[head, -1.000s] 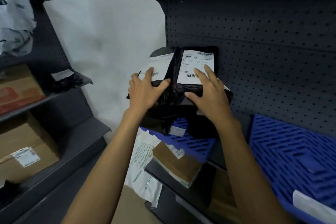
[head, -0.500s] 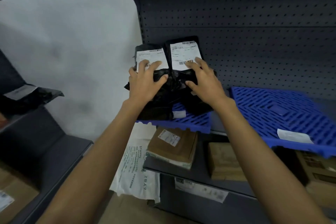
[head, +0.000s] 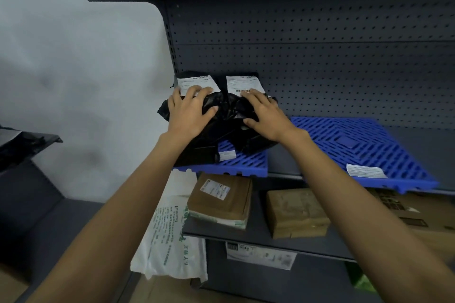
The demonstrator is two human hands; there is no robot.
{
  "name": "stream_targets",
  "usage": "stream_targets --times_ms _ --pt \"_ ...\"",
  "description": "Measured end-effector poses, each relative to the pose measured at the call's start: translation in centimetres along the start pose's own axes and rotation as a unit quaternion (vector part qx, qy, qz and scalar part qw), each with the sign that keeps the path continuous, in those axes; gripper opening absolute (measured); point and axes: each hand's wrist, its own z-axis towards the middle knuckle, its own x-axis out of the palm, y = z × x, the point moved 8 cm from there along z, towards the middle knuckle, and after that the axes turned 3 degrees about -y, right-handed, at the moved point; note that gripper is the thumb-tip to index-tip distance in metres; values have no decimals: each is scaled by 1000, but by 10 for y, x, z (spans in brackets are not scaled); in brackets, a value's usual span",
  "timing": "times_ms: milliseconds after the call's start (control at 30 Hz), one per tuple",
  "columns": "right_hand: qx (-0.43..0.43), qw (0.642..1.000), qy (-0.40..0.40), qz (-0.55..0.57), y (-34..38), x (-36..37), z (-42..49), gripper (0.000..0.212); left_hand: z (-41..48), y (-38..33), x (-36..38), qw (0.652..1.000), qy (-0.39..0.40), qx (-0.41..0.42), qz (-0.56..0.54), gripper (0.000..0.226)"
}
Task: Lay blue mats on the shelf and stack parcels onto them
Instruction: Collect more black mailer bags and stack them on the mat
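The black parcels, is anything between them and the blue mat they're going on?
Nothing visible. The black parcels already rest on the left blue mat, leaning toward the pegboard back, with the left hand and right hand laid flat on top of them.

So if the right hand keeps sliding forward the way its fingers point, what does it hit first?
Probably the white shipping label on the right-hand black plastic parcel under the right hand; beyond it, the grey perforated back panel.
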Motion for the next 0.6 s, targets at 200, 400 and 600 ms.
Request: stream_targets --times_ms 200,400,600 --pt "12 998 -16 -59 -38 -29 -43 69 -7 -70 0 994 13 90 62 51" --pt "68 987 21 -142 -123 -79 -128 58 -27 -182 15 982 70 162 65 52" --pt "152 972 31 -179 -232 -143 -247 51 -66 -343 51 961 129 240 42 52"
